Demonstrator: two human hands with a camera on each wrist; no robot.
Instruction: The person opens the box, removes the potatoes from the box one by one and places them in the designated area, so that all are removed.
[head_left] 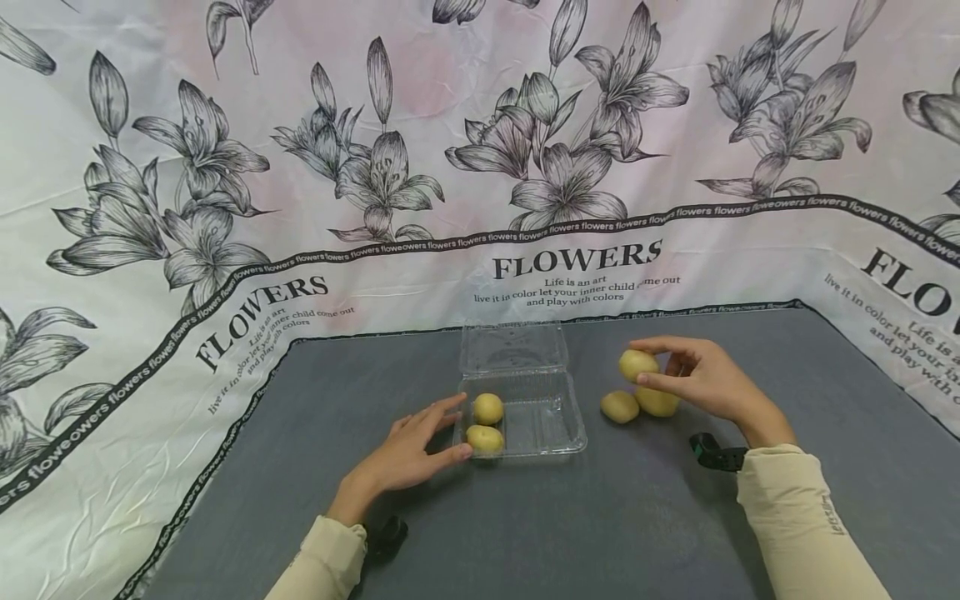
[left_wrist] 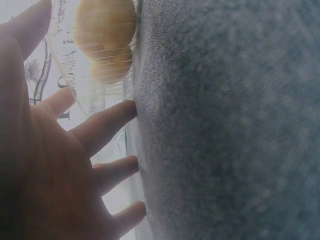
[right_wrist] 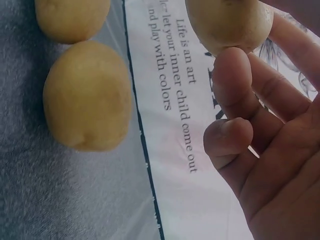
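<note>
Between the thumb and fingers of my right hand (head_left: 708,379) a small yellow potato (head_left: 636,364) is pinched, held up over the table. Two more potatoes lie just below it, one to the left (head_left: 619,407) and one partly hidden behind the hand (head_left: 658,403). My left hand (head_left: 405,452), fingers spread and fairly straight, rests at the left side of a clear plastic clamshell container (head_left: 542,427). Inside, along its left side, sit two potatoes, a rear one (head_left: 488,408) and a front one (head_left: 485,439). The left wrist view shows the fingertips (left_wrist: 131,109) right beside the container wall.
The container's hinged lid (head_left: 513,350) stands raised at the back. A grey cloth (head_left: 585,517) covers the table. Behind it hangs a white flower-printed curtain (head_left: 420,283). Dark straps sit at both wrists, the right one (head_left: 716,454) showing most plainly.
</note>
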